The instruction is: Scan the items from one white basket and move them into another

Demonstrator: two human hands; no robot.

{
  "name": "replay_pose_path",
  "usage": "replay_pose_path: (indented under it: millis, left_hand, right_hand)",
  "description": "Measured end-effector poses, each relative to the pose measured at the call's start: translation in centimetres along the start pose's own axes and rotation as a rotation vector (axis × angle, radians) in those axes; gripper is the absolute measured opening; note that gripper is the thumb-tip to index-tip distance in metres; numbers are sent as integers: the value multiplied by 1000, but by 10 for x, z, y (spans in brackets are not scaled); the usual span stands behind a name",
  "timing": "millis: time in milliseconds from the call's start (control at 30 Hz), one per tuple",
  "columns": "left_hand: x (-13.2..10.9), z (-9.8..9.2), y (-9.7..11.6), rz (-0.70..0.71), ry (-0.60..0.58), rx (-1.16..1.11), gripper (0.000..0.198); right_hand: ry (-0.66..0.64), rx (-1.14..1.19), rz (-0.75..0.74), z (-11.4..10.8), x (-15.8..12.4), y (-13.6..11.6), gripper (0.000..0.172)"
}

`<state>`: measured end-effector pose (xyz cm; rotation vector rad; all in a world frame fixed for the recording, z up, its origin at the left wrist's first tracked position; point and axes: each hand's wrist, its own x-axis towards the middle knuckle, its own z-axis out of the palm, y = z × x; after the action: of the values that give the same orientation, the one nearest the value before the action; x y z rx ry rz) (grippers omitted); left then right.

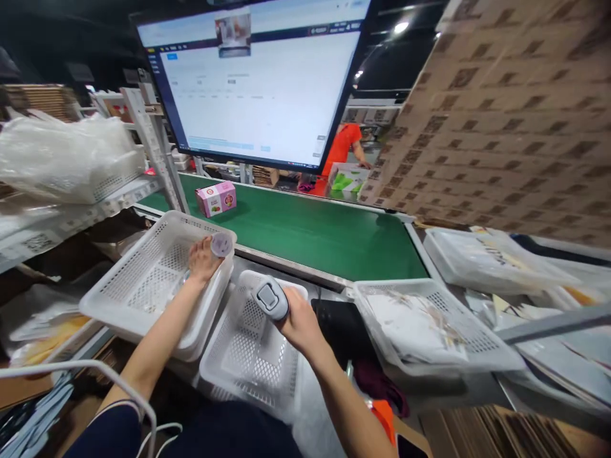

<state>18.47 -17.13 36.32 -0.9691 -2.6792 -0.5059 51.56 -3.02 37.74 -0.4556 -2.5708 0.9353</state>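
My left hand (pixel 203 259) is closed around a small round item with a pale lilac top (pixel 221 244), held over the right rim of a white perforated basket (pixel 136 286). My right hand (pixel 298 321) grips a grey handheld scanner (pixel 270 297), its head pointing toward the left hand. The scanner hangs above a second white perforated basket (pixel 252 356) that sits in front of me.
A green conveyor belt (pixel 324 232) runs behind the baskets, carrying a pink box (pixel 216 198). A large monitor (pixel 258 83) hangs above it. Stacked cardboard (pixel 501 108) rises at right, baskets of bagged goods (pixel 429 324) below. A person in orange (pixel 341 149) stands beyond the belt.
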Motion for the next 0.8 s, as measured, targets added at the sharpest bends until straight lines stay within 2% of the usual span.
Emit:
replay_pose_path:
  millis: [67,167,233,333,400,433,533,600,667,700,800]
  left_hand:
    - [-7,3,3,180,87,-62,83]
    - [-21,17,8,418,182,-149,78]
    - [-31,25,16,499,159,-158,75]
    - [-40,25,31,551,18,-123,80]
    - [-37,18,37,503,-108,-88,94]
    - [-34,12,36,424,-155,-65,97]
    - [-19,-3,15,35,-297,71,86]
    - [-14,-9,-5,-137,-436,149,88]
    - [-15,-13,-22,-179,-548,173,104]
    - [-17,-15,-27,-182,-560,176,106]
    - [-24,-24,-26,-185,-475,213,91]
  right_hand:
    - [-9,-26,25,-10,12,-11,48]
    - [-46,-82,101,-16,20,-18,48]
    - [-55,-78,126,-15,18,-16,49]
    - [-56,-53,146,-11,6,-5,51]
    - [-60,-57,168,-7,-5,6,44]
    - [-63,-62,180,-5,-10,11,41]
    - [-86,-71,204,2,-23,24,34]
    - [-120,-70,207,6,-26,25,34]
    - [-155,-66,201,9,-26,19,33]
    - [-169,-59,189,11,-24,14,33]
    - [-188,-52,130,14,-13,-6,36]
